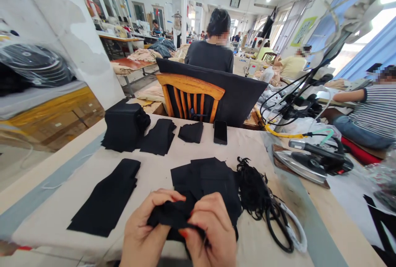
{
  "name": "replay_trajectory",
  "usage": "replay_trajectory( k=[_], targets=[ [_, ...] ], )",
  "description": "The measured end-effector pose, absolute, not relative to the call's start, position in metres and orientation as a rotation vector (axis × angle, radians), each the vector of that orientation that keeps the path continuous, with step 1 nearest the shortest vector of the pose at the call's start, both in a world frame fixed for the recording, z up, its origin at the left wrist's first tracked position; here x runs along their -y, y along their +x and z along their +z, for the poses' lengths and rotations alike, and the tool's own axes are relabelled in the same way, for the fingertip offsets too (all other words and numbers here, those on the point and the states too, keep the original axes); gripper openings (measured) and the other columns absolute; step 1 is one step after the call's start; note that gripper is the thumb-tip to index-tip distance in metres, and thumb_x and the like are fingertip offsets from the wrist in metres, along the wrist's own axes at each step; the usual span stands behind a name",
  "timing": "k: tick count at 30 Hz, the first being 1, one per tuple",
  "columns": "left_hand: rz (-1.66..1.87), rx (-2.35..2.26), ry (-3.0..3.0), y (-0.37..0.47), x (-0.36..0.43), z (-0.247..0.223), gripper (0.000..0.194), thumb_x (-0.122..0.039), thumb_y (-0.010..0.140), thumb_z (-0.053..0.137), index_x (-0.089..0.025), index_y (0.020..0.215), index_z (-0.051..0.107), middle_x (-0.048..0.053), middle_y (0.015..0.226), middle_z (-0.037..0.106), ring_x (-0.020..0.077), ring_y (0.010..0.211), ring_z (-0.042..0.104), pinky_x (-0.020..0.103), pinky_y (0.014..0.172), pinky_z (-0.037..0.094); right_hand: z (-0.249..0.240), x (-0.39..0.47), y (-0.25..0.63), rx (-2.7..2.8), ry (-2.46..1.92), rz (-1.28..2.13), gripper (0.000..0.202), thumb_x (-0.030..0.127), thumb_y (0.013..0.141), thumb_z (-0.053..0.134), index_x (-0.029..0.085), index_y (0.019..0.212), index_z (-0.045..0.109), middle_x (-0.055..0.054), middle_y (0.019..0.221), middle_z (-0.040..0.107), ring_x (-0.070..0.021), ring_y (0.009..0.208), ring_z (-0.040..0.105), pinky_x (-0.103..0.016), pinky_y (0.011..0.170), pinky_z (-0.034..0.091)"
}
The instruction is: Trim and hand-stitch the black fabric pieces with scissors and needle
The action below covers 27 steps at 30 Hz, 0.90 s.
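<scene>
Both my hands pinch one black fabric piece (173, 214) above the near edge of the table. My left hand (144, 228) has its fingers closed on the left part of the cloth. My right hand (213, 228) grips the right part between thumb and fingers, its nails red. Part of the cloth is hidden behind my fingers. Just beyond lies a loose pile of black fabric pieces (210, 176). To the left, a flat stack of black cut pieces (107, 197) rests on the table cover.
Scissors (280, 228) lie at right beside tangled black strips (252, 188). An iron (309, 161) sits on a board at the right edge. Along the back are a tall black fabric stack (122, 126), smaller stacks and a phone (220, 132). A wooden chair (192, 89) stands beyond.
</scene>
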<state>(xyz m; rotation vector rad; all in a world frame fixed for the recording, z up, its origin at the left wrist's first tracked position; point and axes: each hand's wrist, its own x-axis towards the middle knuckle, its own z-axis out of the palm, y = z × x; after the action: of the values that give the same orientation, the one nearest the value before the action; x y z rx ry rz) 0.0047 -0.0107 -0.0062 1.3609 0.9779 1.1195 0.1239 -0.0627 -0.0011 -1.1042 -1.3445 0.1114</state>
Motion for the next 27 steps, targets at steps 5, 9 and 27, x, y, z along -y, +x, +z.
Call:
replay_trajectory(
  k=[5, 9, 27],
  targets=[
    [1.182, -0.962, 1.123, 0.011, 0.012, -0.001, 0.024, -0.009, 0.063, 0.074, -0.023, 0.061, 0.054, -0.002, 0.068, 0.059, 0.0175, 0.065, 0.053, 0.023, 0.059, 0.043, -0.012, 0.063, 0.119, 1.433, -1.14, 0.038, 0.013, 0.022, 0.09, 0.044, 0.021, 0.079, 0.05, -0.004, 0.073, 0.056, -0.0164, 0.068, 0.051, -0.029, 0.056, 0.042],
    [1.198, -1.053, 1.003, 0.012, 0.014, 0.002, 0.025, -0.013, 0.058, 0.081, -0.024, 0.076, 0.07, -0.001, 0.077, 0.066, 0.0199, 0.075, 0.057, 0.023, 0.073, 0.044, -0.019, 0.062, 0.118, 1.463, -1.084, -0.001, 0.009, 0.013, 0.083, 0.044, 0.02, 0.082, 0.049, -0.003, 0.072, 0.055, -0.0149, 0.064, 0.049, -0.027, 0.054, 0.04],
    [1.048, -0.88, 1.217, 0.007, 0.008, 0.001, 0.008, -0.015, 0.071, 0.075, -0.023, 0.073, 0.074, 0.002, 0.081, 0.06, 0.0216, 0.083, 0.054, 0.022, 0.073, 0.043, -0.005, 0.063, 0.105, 1.117, -1.017, 0.234, 0.012, 0.026, 0.092, 0.051, 0.025, 0.088, 0.063, -0.004, 0.079, 0.066, -0.0185, 0.07, 0.058, -0.031, 0.061, 0.046]
  ],
)
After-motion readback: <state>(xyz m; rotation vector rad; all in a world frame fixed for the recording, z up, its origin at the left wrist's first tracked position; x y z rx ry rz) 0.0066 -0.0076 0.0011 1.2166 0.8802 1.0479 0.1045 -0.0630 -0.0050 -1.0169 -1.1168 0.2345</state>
